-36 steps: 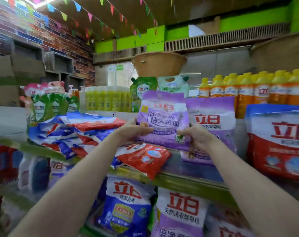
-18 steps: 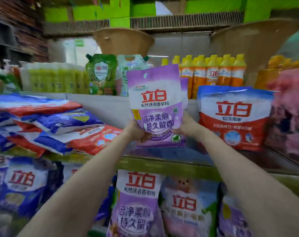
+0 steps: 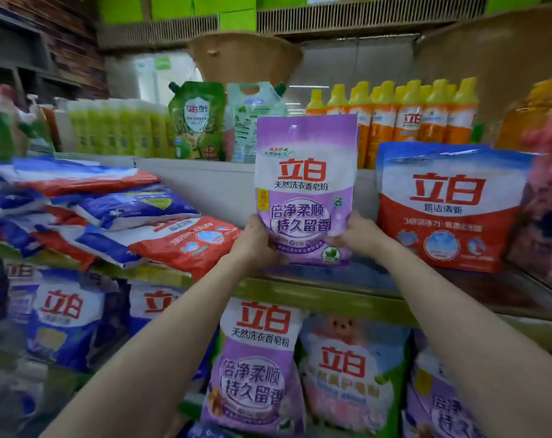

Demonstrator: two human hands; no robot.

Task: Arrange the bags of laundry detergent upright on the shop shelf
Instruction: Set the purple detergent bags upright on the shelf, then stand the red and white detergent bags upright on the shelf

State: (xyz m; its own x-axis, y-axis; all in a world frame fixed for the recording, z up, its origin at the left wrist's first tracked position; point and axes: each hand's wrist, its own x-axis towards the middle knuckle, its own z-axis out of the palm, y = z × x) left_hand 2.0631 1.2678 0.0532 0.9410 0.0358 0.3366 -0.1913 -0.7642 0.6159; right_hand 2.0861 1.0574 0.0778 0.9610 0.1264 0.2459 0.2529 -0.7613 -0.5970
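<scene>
Step in hand: I am standing one purple detergent bag [image 3: 304,191] upright on the shop shelf [image 3: 325,297]; it is vertical, label facing me, with its bottom edge at or just above the shelf boards. I cannot tell whether it bears its own weight yet.

Left hand [image 3: 255,240]: my fingers wrap round the lower left edge of the purple bag, thumb side toward me, gripping it.

Right hand [image 3: 357,233]: curled round the lower right edge of the same bag, thumb pressing the front.

Where the bag sits: mid-shelf, back from the front edge, with a gap either side.

Right neighbour: a red and blue detergent bag [image 3: 448,207] already stands upright toward the right end, near but apart from mine.

Left end of shelf: a heap of red and blue bags [image 3: 110,216] lies flat, overlapping, some hanging over the front edge. In my judgement these are the work left.

Next move calls for: settling the base flat so the powder spreads, easing both grips off gently to test that it stands, then reaching left for a bag from the heap.

Risk: a soft bag may slump forward once released.
</scene>
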